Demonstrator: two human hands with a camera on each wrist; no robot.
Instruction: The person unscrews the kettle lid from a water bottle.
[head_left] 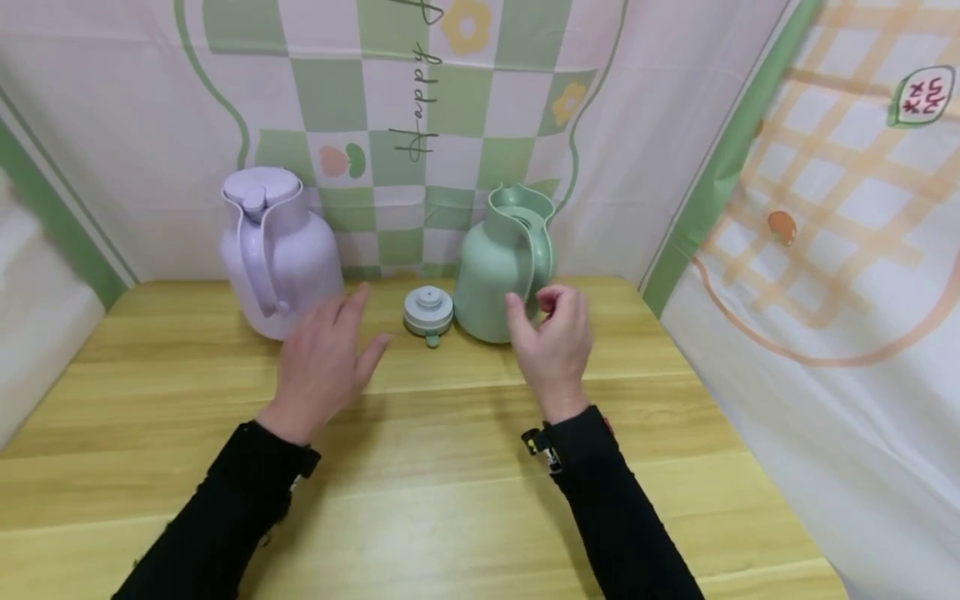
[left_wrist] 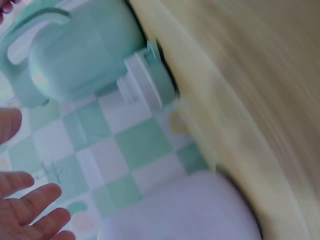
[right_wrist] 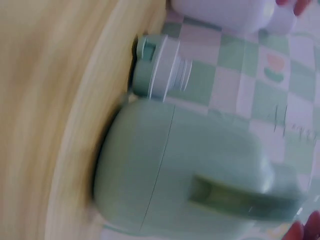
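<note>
Lilac plastic jug [head_left: 311, 250]: lilac lid [head_left: 264, 184] on. Left hand [head_left: 318, 358] before it, empty, fingers apart. Round grey-green stopper [head_left: 428, 312]: out, on wood-grain bench [head_left: 420, 517] beside unstoppered pale-green plastic jug [head_left: 483, 279]. Right hand [head_left: 555, 346] near its handle [head_left: 542, 254], empty, fingers loosely curled, thumb apart.

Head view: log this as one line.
left hand: fingers extended, by purple jug | right hand: fingers curled, near handle of green jug | lid: on table between jugs
</note>
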